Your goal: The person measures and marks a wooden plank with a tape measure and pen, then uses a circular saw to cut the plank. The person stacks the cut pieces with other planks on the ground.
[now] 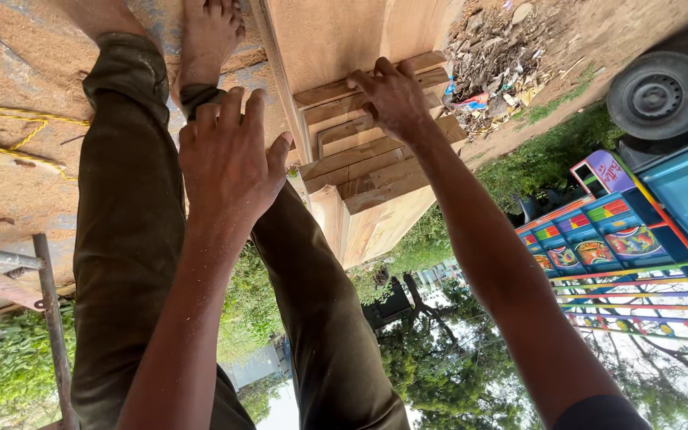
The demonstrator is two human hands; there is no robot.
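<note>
The whole view is upside down. A pale stepped wooden block [368, 191] with moulded ridges lies on sawdust-covered ground. My right hand [392, 99] lies on its ridged end, fingers hooked over one step. My left hand [228, 163] hovers to the left of the block with its back to me. Its fingers are loosely apart and it holds nothing. It is in front of a leg in olive trousers [125, 239]. A bare foot [209, 40] stands on the sawdust beside a wide wooden plank [336, 32].
A yellow rope [9, 135] lies on the sawdust at the left, by a metal pole [53, 334]. Rubble and litter [491, 64] lie past the block. A brightly painted truck [639, 239] with a black wheel [662, 95] is at the right. Grass and trees fill the lower part.
</note>
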